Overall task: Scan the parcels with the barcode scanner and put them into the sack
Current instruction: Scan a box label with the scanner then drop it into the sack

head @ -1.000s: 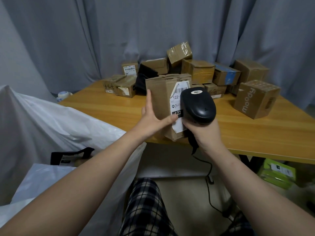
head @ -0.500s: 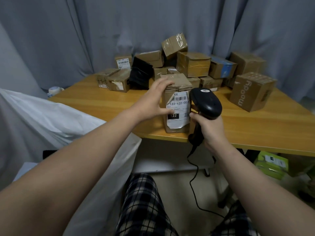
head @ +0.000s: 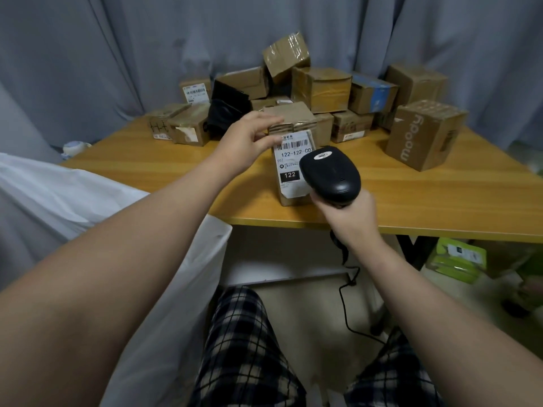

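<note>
1. Parcel [head: 293,195]: a brown carton standing upright on the table [head: 440,201], close to its near edge. Its white label [head: 289,163] faces the camera and is printed "122".
2. Left hand [head: 249,136]: at the parcel's top left corner. The fingers curl over the top edge and the thumb lies on the front face, pinching the carton.
3. Right hand [head: 349,218]: fingers wrapped round the handle of the black barcode scanner [head: 330,173]. The scanner head sits just in front of the label's right side.
4. Scanner cable [head: 346,304]: hangs below the table edge.
5. White sack [head: 164,289]: near left, beside the table.
6. Other parcels [head: 320,89]: heaped at the far side of the table. A "moody" box [head: 423,136] stands at the right.
</note>
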